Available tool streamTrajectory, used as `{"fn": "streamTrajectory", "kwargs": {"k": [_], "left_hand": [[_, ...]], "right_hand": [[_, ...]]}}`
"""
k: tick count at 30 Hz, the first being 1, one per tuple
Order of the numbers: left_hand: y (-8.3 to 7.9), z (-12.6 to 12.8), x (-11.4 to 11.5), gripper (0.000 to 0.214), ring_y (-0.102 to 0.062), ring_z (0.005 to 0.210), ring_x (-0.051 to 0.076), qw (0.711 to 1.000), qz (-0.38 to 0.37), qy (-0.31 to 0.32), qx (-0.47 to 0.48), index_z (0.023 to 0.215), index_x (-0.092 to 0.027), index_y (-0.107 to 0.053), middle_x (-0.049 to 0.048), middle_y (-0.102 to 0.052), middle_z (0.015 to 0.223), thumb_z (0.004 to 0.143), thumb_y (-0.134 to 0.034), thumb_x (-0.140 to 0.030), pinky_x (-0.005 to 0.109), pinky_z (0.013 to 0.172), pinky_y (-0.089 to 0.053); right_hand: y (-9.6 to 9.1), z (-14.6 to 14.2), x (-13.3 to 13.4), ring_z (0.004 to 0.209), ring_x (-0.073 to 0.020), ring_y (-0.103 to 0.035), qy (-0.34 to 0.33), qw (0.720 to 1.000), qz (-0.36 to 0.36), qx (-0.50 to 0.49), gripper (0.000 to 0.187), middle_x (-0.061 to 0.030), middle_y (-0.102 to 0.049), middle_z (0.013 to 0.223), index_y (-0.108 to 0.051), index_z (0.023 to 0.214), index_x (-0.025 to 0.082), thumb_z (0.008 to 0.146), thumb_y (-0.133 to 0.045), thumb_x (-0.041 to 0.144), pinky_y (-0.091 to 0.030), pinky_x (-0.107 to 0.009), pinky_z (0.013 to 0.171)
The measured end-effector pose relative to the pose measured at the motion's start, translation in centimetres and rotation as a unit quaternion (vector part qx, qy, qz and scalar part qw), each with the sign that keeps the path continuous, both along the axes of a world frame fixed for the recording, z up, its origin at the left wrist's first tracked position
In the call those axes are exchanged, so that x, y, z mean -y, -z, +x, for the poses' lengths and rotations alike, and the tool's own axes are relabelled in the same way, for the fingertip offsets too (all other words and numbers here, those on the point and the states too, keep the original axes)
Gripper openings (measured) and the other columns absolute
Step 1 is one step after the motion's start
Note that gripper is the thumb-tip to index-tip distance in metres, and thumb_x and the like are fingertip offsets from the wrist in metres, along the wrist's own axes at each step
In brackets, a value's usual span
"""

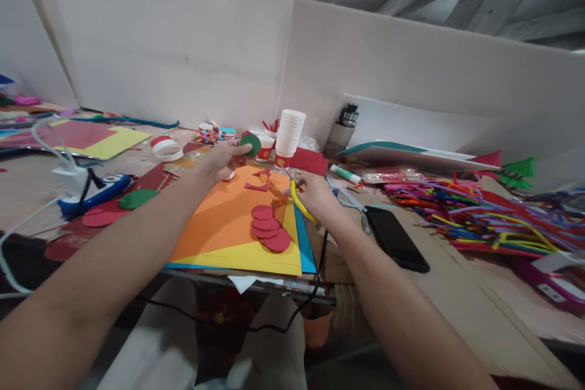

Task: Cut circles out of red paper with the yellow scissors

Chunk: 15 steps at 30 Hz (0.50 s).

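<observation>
My left hand (225, 157) pinches a green paper circle (250, 145) by its edge, held up above the orange paper (214, 219). My right hand (315, 194) grips yellow-handled scissors (301, 204), their blades pointing up and away from me. The blades stand apart from the green circle. Several red paper circles (269, 228) lie overlapped on the orange and yellow sheets between my forearms. A red paper scrap with a cut-out curve (259, 181) rests just behind them. Blue paper (305, 244) shows under the yellow sheet (256, 259).
Stacked white paper cups (290, 132) stand at the back. On the right are a black phone (395, 237), a glue stick (345, 173) and a heap of coloured pipe cleaners (484, 213). At left, a blue-and-white device (98, 192) sits near a green oval (138, 198).
</observation>
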<state>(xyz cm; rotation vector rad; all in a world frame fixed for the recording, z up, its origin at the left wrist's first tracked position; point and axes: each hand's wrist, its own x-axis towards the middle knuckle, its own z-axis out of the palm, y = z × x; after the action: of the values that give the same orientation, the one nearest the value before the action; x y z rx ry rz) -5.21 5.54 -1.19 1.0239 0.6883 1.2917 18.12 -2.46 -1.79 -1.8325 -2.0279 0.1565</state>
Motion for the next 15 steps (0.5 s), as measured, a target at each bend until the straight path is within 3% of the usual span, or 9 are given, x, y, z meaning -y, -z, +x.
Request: {"fn": "streamTrajectory", "kwargs": {"k": [4,10,15], "left_hand": [[-0.1,0.5,0.3,0.009,-0.06,0.054,0.009,0.999,-0.018,-0.023,0.03,0.076,-0.009,-0.067,0.0038,-0.068,0.065,0.07,-0.073,-0.008,0.018,0.047,-0.038],[0.3,0.8,0.2,0.012,-0.059,0.053,0.009,0.999,-0.026,-0.026,0.034,0.075,-0.009,-0.066,0.0051,-0.068,0.066,0.067,-0.076,-0.01,0.018,0.047,-0.036],[0.4,0.9,0.1,0.022,-0.053,0.048,0.006,0.998,-0.029,-0.044,0.032,0.071,-0.011,-0.065,0.0026,-0.067,0.061,0.06,-0.084,-0.017,0.018,0.048,-0.035]], "right_hand": [[-0.2,-1.1,0.5,0.099,-0.0241,-0.067,0.038,0.994,-0.065,0.078,0.039,-0.0152,-0.071,0.109,-0.058,0.12,0.012,0.084,-0.058,0.026,-0.046,-0.026,0.074],[-1.3,-2.6,1.1,0.108,-0.0307,-0.064,0.036,0.986,-0.06,0.149,0.031,-0.0219,-0.068,0.112,-0.065,0.11,0.009,0.087,-0.06,0.03,-0.045,-0.035,0.088],[-1.5,-3.5,-1.5,0.107,-0.0255,-0.063,-0.006,0.999,0.005,0.043,0.031,-0.015,-0.069,0.109,-0.066,0.111,0.015,0.09,-0.058,0.036,-0.046,-0.033,0.09]]}}
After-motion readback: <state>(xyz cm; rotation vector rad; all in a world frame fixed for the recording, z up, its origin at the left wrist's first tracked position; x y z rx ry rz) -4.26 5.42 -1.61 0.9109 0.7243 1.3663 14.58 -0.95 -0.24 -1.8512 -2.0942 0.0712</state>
